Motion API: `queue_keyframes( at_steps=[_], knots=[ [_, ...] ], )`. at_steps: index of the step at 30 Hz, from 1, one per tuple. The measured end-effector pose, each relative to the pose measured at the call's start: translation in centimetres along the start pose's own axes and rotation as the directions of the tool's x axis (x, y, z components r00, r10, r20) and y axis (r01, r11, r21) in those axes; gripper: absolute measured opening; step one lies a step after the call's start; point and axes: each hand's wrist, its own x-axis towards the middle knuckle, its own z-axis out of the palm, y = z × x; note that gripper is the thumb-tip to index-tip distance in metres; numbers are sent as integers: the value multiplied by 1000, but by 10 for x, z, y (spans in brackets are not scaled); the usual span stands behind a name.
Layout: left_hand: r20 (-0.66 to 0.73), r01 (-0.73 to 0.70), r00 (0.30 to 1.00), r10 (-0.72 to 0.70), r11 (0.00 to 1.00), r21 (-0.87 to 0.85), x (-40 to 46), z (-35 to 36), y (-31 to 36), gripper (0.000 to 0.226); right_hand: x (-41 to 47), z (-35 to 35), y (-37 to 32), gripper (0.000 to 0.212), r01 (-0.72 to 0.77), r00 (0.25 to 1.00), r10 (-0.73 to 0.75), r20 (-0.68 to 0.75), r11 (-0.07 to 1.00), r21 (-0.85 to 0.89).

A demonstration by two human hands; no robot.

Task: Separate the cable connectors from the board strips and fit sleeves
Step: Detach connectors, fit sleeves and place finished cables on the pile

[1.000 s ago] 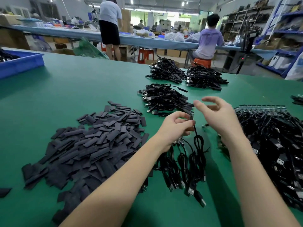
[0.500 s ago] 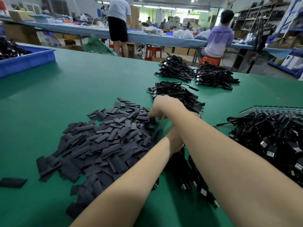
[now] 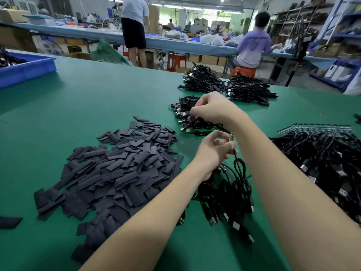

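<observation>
Since a moment before, the right hand [image 3: 212, 110] had lifted off the sleeves [image 3: 121, 165], its grip pinching one, while the left hand [image 3: 213, 151] gripped a cable [image 3: 241, 173]; most cables looked unsleeved.

Single head-worn view, looking forward and down, close over green table [image 3: 97, 98]

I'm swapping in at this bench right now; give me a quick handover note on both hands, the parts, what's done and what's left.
Left hand: grips a board strip with its black cables hanging over the green table.
Right hand: fingers curled, apparently pinching a dark sleeve; hard to confirm.
Sleeves: loose pile to the left.
Done, seemingly: three cable bundles at the far side.
Left: the large pile of cables on strips to the right.
</observation>
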Motion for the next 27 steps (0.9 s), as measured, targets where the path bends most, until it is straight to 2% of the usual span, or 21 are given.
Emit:
queue_keyframes(
  at_steps=[2,4,7,10,14,16,20,27],
  knots=[
    [2,-5,1000,5,1000,2,1,2,0,12,-23,-22,19,23,30,997,-14,-76,976,218],
    [17,-22,1000,22,1000,8,0,3,-1,16,-46,-35,43,21,12,986,53,-161,926,376],
    [38,-50,998,49,999,15,0,3,-2,26,-72,-37,81,19,-6,940,184,-287,850,527],
    [52,-60,997,59,998,30,-2,4,-1,29,-83,-26,112,17,12,896,275,-349,770,638],
    [66,-68,996,66,998,14,-4,5,0,27,-80,-14,126,21,52,855,330,-400,713,699],
    [82,-74,994,73,997,9,-4,4,1,24,-78,-14,128,15,90,849,322,-419,694,715],
    [109,-88,990,86,996,8,-3,5,0,19,-79,-13,128,9,108,873,287,-394,674,731],
    [156,-100,983,100,995,-6,-4,3,0,14,-83,-12,127,21,98,892,295,-342,612,785]
  ],
)
